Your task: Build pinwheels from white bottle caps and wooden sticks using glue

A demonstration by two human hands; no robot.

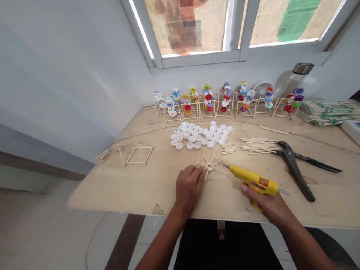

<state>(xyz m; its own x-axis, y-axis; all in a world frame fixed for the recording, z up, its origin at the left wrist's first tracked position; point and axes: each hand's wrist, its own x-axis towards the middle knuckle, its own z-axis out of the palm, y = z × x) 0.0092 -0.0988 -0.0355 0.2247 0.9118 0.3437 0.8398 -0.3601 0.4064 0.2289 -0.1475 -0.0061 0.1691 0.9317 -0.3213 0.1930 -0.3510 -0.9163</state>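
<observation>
My right hand (268, 205) is wrapped around the handle of a yellow glue gun (250, 178), whose dark nozzle points left. A small wheel of wooden sticks (209, 165) lies on the table, its sticks spread like spokes around a white bottle cap at the centre. The fingers of my left hand (189, 186) are closed at the wheel's left side; my own hand partly hides their grip. Between the nozzle and the sticks there is a small gap. Beyond the wheel are many loose white bottle caps (197, 145).
Short sticks (229, 149) and longer sticks (257, 145) lie near black pliers (295, 168). A stick frame (135, 162) stands at left. Finished-looking cap wheels (208, 97) line the back, by a fan (263, 90), a bottle (298, 77) and packed sticks (329, 110). A cord (146, 131) crosses the table.
</observation>
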